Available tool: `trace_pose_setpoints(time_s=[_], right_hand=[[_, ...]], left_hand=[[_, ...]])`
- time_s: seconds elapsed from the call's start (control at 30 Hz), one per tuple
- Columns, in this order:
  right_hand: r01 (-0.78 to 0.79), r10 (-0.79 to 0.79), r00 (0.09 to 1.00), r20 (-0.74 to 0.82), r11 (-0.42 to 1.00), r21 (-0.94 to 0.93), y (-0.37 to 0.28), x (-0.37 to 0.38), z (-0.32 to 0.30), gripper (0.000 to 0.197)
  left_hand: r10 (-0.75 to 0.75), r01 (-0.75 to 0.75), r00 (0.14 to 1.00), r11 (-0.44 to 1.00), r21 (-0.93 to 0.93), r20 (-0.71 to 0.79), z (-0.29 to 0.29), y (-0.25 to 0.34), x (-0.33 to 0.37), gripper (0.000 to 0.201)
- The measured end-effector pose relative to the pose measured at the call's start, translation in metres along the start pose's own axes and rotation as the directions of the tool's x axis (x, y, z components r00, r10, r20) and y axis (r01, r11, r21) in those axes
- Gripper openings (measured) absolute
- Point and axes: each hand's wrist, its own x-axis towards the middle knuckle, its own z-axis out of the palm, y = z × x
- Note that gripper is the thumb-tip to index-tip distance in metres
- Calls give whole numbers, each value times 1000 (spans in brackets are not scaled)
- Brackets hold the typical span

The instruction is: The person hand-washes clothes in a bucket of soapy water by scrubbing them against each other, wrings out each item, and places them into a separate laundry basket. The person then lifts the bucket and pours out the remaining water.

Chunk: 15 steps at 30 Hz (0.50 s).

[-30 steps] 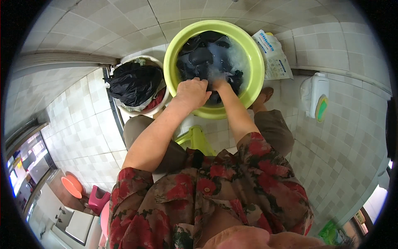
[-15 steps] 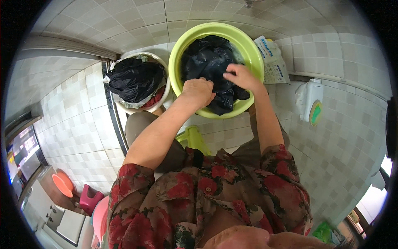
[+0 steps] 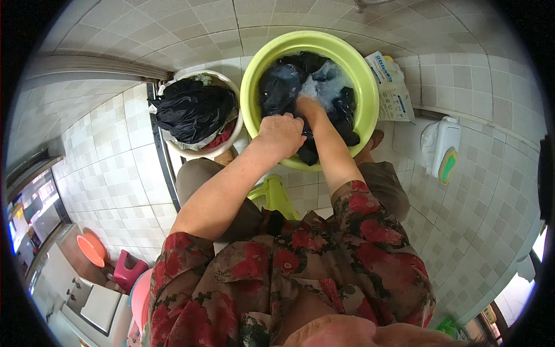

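A yellow-green basin (image 3: 370, 95) holds dark wet clothes (image 3: 279, 89) in cloudy, sudsy water. At the basin's near side my left hand (image 3: 282, 133) is closed, its fingers curled round a bunch of the dark cloth. Deeper in, my right hand (image 3: 308, 105) reaches down among the clothes near the middle. Its fingers are hidden by water and suds, so whether they grip cloth does not show.
Left of the basin stands a white tub (image 3: 234, 139) heaped with black and other clothes. A packet (image 3: 390, 87) leans by the wall at right, near a white brush-like item (image 3: 444, 147). A green stool (image 3: 276, 196) sits below me.
My right hand has gone from above the clothes down into the water, moving left. Water and suds have spread over the cloth. My left hand stays at the near side.
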Motion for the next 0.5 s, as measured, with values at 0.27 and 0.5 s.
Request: trace_pose_setpoints(time_s=[0.27,0.5], right_hand=[[43,-79,982,170,978,206,11,-48,-34,30],[129,100,942,-320,772,622,41,-156,-70,38]], left_hand=[[4,-5,996,1000,-1,-90,9,-8,4,35],[-101,101,995,995,-24,-21,-3,-12,5,38]])
